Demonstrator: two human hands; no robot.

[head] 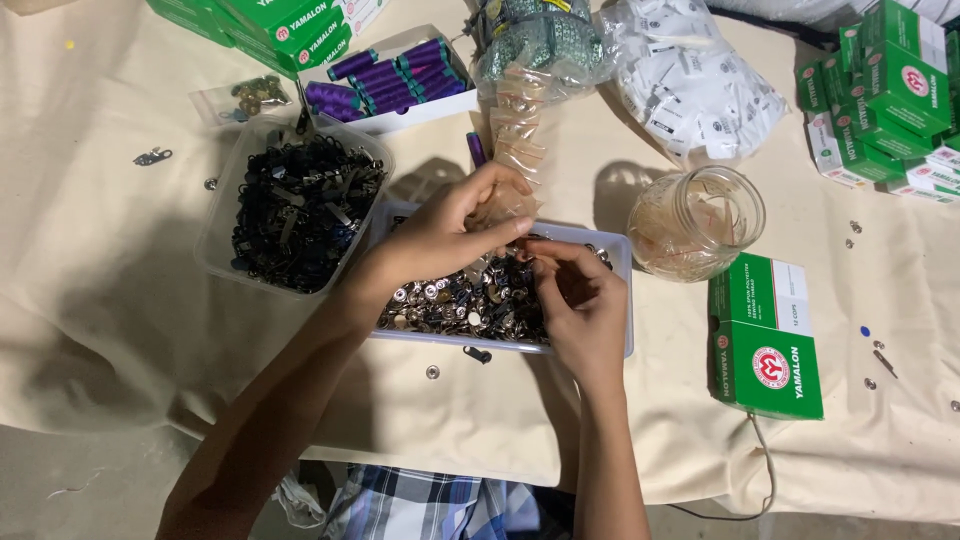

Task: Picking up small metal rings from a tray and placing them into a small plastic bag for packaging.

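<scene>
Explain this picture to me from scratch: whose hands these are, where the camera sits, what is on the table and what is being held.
There is no machine here. A person works with two bare hands, and the single camera sits on their head, looking down. The left hand and right hand meet over a shallow tray full of small shiny metal buttons. The left hand pinches a small clear plastic bag; the right hand's fingers are curled at the buttons, and whether they grip one cannot be told. To the left of the tray stands a clear tub of black metal clips. Behind lie a box of purple thread spools, a strip of little clear bags and a big bag of white tags. To the right stand a glass jar and green boxes. All rest on a cream cloth.
</scene>
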